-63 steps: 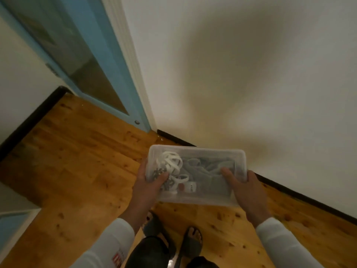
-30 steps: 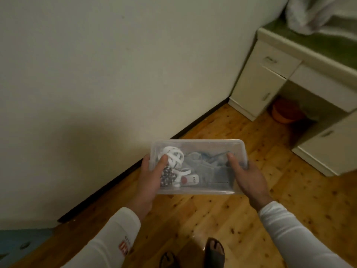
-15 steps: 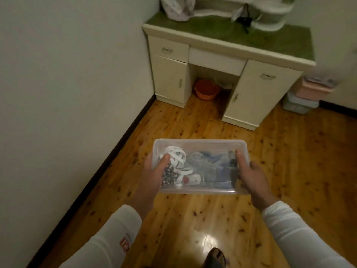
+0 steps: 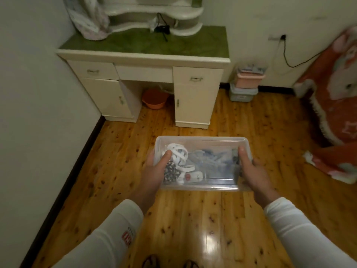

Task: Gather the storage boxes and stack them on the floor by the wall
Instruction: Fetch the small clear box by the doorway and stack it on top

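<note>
I hold a clear plastic storage box (image 4: pixel 202 141) with a lid at waist height over the wooden floor. Inside it lie white straps, a patterned item and blue-grey cloth. My left hand (image 4: pixel 156 171) grips its left end, thumb on the lid. My right hand (image 4: pixel 253 171) grips its right end the same way. Ahead, against the far wall, a pink storage box (image 4: pixel 249 81) sits stacked on a pale blue-grey storage box (image 4: pixel 242 94), with some folded items on top.
A cream desk (image 4: pixel 146 74) with a green top stands in the far left corner, an orange basin (image 4: pixel 155 98) under it. A white wall runs along my left. An orange blanket (image 4: pixel 336 105) hangs at the right. A black cable (image 4: pixel 286 55) drops from a wall socket.
My view has swung right from the door and bare wall to the desk and the stacked boxes. The clear box stays held in both hands the same way.
</note>
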`<state>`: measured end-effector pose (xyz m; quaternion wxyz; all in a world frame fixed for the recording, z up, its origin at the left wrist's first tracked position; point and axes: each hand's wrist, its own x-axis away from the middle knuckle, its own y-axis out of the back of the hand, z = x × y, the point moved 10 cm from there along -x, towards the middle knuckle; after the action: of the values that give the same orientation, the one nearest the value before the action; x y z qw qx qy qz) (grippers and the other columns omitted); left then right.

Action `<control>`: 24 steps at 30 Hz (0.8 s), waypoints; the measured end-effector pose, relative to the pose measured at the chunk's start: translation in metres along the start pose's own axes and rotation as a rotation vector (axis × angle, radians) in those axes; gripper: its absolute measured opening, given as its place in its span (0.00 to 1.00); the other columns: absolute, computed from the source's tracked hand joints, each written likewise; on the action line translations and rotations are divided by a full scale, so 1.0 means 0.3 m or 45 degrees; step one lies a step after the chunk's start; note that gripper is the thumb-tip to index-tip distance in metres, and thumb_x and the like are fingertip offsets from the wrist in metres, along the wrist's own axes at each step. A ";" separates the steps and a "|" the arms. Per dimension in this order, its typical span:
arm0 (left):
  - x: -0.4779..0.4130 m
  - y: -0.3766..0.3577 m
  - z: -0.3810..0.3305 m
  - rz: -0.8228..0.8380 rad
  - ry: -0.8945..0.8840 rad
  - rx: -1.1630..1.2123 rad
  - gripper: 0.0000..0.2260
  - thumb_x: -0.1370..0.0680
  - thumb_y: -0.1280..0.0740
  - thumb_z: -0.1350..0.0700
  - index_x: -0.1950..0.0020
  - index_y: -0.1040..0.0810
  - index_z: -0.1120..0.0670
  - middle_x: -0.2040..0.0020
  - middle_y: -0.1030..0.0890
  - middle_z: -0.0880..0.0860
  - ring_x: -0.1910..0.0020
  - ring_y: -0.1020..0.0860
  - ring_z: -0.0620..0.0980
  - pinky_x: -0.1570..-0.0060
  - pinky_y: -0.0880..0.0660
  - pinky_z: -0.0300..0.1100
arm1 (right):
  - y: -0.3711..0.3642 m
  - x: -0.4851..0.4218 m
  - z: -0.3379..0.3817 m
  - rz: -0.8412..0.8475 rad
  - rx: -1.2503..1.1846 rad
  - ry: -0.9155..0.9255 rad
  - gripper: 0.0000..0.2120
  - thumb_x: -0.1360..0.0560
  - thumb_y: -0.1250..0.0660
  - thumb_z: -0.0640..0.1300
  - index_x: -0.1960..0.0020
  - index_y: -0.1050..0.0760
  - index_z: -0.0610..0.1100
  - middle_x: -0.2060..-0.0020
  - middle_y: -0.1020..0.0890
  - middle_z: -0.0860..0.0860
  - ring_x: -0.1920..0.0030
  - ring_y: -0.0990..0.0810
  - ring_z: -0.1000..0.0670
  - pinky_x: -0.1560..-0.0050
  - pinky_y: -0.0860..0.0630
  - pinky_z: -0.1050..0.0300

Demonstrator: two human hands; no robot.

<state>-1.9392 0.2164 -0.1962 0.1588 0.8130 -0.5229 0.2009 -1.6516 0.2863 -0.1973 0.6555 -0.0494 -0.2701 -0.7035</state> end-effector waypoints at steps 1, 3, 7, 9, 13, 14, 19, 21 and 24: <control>-0.019 -0.051 -0.014 0.030 -0.006 -0.010 0.24 0.21 0.34 0.42 0.26 0.34 0.42 0.37 0.20 0.50 0.44 0.18 0.51 0.53 0.17 0.45 | 0.041 -0.024 0.000 -0.023 0.001 -0.011 0.36 0.35 0.44 0.79 0.39 0.26 0.54 0.48 0.19 0.51 0.53 0.20 0.50 0.59 0.23 0.55; -0.063 -0.169 -0.045 0.095 -0.011 -0.042 0.25 0.21 0.34 0.42 0.25 0.34 0.43 0.36 0.21 0.51 0.43 0.18 0.51 0.53 0.18 0.45 | 0.138 -0.082 -0.011 -0.096 -0.016 -0.051 0.39 0.34 0.44 0.79 0.35 0.26 0.52 0.44 0.19 0.49 0.49 0.20 0.45 0.51 0.21 0.47; -0.153 -0.349 -0.090 0.187 -0.018 -0.086 0.27 0.21 0.34 0.42 0.23 0.36 0.44 0.33 0.22 0.52 0.40 0.20 0.54 0.43 0.20 0.53 | 0.271 -0.178 -0.008 -0.210 -0.018 -0.102 0.40 0.32 0.44 0.78 0.34 0.27 0.49 0.41 0.20 0.45 0.45 0.21 0.41 0.43 0.23 0.40; -0.220 -0.453 -0.110 0.245 0.005 -0.102 0.28 0.21 0.34 0.42 0.23 0.37 0.44 0.32 0.23 0.53 0.39 0.20 0.55 0.40 0.21 0.57 | 0.342 -0.247 -0.010 -0.281 -0.050 -0.129 0.39 0.30 0.44 0.76 0.32 0.29 0.48 0.39 0.21 0.45 0.43 0.21 0.40 0.42 0.23 0.38; -0.342 -0.613 -0.183 0.330 -0.001 -0.107 0.27 0.21 0.34 0.42 0.24 0.35 0.44 0.34 0.22 0.51 0.42 0.19 0.52 0.48 0.18 0.49 | 0.421 -0.364 0.029 -0.320 -0.073 -0.164 0.38 0.29 0.44 0.75 0.32 0.28 0.48 0.39 0.21 0.45 0.44 0.21 0.41 0.42 0.23 0.41; -0.384 -0.666 -0.206 0.356 0.004 -0.116 0.26 0.21 0.34 0.42 0.24 0.35 0.44 0.36 0.21 0.50 0.45 0.18 0.50 0.55 0.17 0.44 | 0.454 -0.404 0.045 -0.360 -0.099 -0.169 0.37 0.28 0.43 0.74 0.32 0.28 0.47 0.40 0.20 0.45 0.44 0.21 0.41 0.43 0.23 0.42; -0.535 -0.854 -0.326 0.407 0.053 -0.177 0.24 0.21 0.34 0.42 0.25 0.32 0.44 0.39 0.19 0.48 0.51 0.18 0.46 0.70 0.22 0.35 | 0.562 -0.554 0.126 -0.445 -0.118 -0.243 0.37 0.26 0.44 0.72 0.32 0.29 0.45 0.39 0.22 0.45 0.44 0.22 0.41 0.42 0.24 0.42; -0.606 -0.941 -0.375 0.433 0.054 -0.214 0.20 0.21 0.34 0.41 0.30 0.31 0.42 0.41 0.19 0.47 0.51 0.19 0.45 0.69 0.23 0.35 | 0.614 -0.627 0.158 -0.485 -0.133 -0.263 0.37 0.27 0.45 0.73 0.32 0.29 0.45 0.40 0.22 0.45 0.45 0.22 0.42 0.43 0.24 0.43; -0.685 -1.052 -0.438 0.467 0.048 -0.217 0.18 0.21 0.34 0.41 0.34 0.33 0.40 0.49 0.21 0.42 0.53 0.20 0.44 0.69 0.23 0.35 | 0.673 -0.731 0.185 -0.484 -0.138 -0.308 0.39 0.29 0.45 0.75 0.33 0.29 0.46 0.42 0.22 0.45 0.45 0.21 0.41 0.41 0.24 0.40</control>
<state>-1.7484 0.5668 -0.1984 0.1976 0.6837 -0.6744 0.1966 -1.4461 0.5083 -0.1793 0.4704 -0.1169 -0.3129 -0.8168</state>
